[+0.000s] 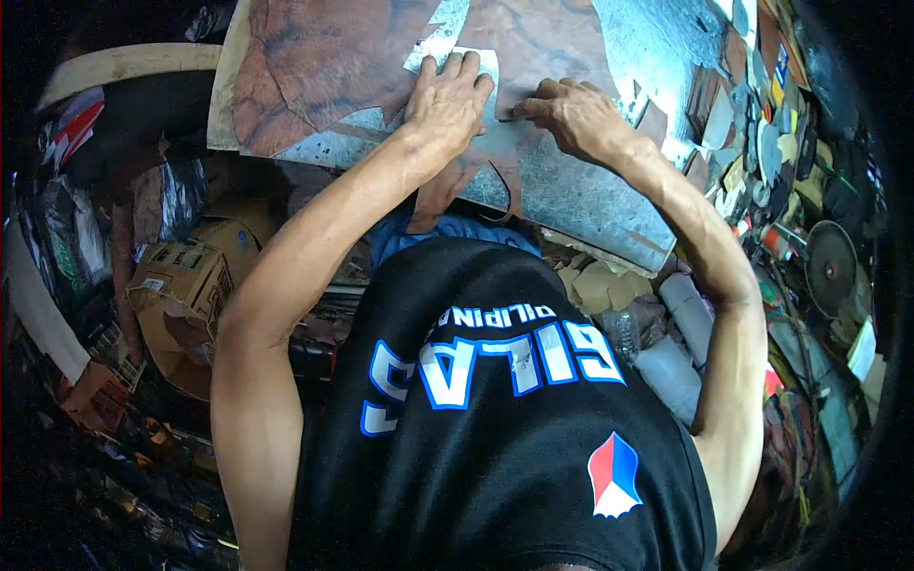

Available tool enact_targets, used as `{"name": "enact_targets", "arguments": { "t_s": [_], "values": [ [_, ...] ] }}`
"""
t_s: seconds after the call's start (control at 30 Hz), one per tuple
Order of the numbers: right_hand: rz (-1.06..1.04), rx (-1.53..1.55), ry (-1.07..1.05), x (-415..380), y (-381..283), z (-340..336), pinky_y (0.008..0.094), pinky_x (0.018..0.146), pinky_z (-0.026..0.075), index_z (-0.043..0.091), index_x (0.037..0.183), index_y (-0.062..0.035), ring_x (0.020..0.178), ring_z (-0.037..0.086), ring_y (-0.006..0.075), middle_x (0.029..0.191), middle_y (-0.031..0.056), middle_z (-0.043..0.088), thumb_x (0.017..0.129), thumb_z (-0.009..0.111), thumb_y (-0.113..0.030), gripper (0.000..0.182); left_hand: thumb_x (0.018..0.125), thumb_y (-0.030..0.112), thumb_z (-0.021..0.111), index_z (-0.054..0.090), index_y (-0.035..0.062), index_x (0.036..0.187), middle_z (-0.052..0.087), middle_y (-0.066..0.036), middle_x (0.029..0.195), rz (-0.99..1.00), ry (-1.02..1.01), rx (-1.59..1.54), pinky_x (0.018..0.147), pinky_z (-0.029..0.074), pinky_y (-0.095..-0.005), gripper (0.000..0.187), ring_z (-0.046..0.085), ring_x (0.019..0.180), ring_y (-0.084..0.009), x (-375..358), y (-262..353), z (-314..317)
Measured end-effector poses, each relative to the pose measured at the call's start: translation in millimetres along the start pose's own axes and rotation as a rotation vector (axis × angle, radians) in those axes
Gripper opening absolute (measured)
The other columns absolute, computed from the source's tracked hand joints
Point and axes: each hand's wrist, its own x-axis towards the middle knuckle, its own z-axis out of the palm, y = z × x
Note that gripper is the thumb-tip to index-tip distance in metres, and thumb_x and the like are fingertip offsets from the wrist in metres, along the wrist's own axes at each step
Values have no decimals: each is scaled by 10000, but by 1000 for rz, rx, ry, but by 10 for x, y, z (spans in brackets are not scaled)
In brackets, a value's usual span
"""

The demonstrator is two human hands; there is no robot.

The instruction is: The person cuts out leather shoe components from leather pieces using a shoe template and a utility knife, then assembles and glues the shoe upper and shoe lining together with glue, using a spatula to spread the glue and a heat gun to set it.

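My left hand point(449, 103) lies with fingers stretched out over a pale, card-like piece point(486, 65), pressing it down on a brown leather-like sheet point(543, 43). To its right, my right hand point(577, 116) is closed, with curled fingers pointing left. Whatever it grips, if anything, is too hidden to name. The brown sheet has dark mottling and cut edges, and a larger part point(314, 67) spreads to the left. Beneath is a worn, grey metal-looking work surface point(595, 195). A cut brown strip point(440, 195) hangs over its near edge by my body.
Scraps and flat pieces point(709, 119) pile up on the right side of the surface. Beyond them are a round dark disc point(831, 264) and mixed clutter. A cardboard box point(186, 285) stands at lower left. Plastic bottles point(666, 366) lie by my right elbow.
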Motion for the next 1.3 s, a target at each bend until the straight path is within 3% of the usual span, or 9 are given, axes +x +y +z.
{"name": "enact_targets", "arguments": {
  "t_s": [0.1,0.23,0.53,0.73,0.83,0.9,0.97,1.03,1.3],
  "values": [
    [-54,-17,32,35,238,22,418,947,485,669,1162,-209,1110,606,314,1272,96,599,902,609,-127,278,758,327,789,551,63,1273,482,-150,1306,-13,-5,7,1012,381,-510,626,446,1270,-284,-4,11,-6],
    [-137,-39,73,49,433,25,419,956,483,670,1158,-221,1140,597,294,1320,61,580,891,634,-169,274,765,320,781,533,76,1317,450,-167,1397,-33,-81,-25,1062,357,-520,653,415,1324,-291,0,40,-99],
    [-58,2,-65,160,684,68,402,925,506,706,1094,-196,1075,622,282,1299,-4,623,885,640,-175,221,752,309,791,535,67,1304,434,-195,1431,-31,-93,-16,1069,328,-525,656,415,1340,-318,15,75,-143],
    [-56,151,113,-11,665,169,420,888,519,696,1101,-145,1032,645,313,1232,32,661,875,636,-159,234,746,294,794,540,73,1288,503,-194,1314,83,-76,40,993,376,-499,638,485,1238,-331,67,54,-152],
    [149,382,214,-330,366,279,435,858,523,676,1113,-102,1002,650,345,1177,89,670,892,621,-164,236,793,224,733,544,121,1299,530,-179,1250,247,-50,60,927,415,-468,550,532,1139,-328,63,42,-63],
    [341,489,460,-535,-85,457,422,821,528,650,1160,-77,985,647,355,1106,138,673,918,590,-165,264,874,91,545,543,186,1316,540,-163,1196,413,4,80,857,457,-426,453,565,1028,-310,18,33,-36],
    [490,547,577,-566,-436,673,413,816,529,644,1174,-75,987,646,353,1090,143,674,925,583,-168,273,875,83,515,548,182,1316,540,-155,1156,479,-20,90,847,463,-421,453,566,999,-302,33,30,-52],
    [600,543,849,-502,-646,797,412,800,525,637,1197,-81,970,641,355,1052,141,672,926,578,-177,294,877,75,484,554,178,1316,539,-147,1115,533,-42,101,837,470,-415,456,566,970,-295,70,13,-41],
    [718,514,659,-377,-764,696,428,763,518,653,1176,-97,905,637,347,992,126,652,916,590,-173,278,869,93,518,594,188,1304,522,-123,1025,572,-23,129,826,482,-407,452,562,934,-284,148,2,-12]
  ]
}}
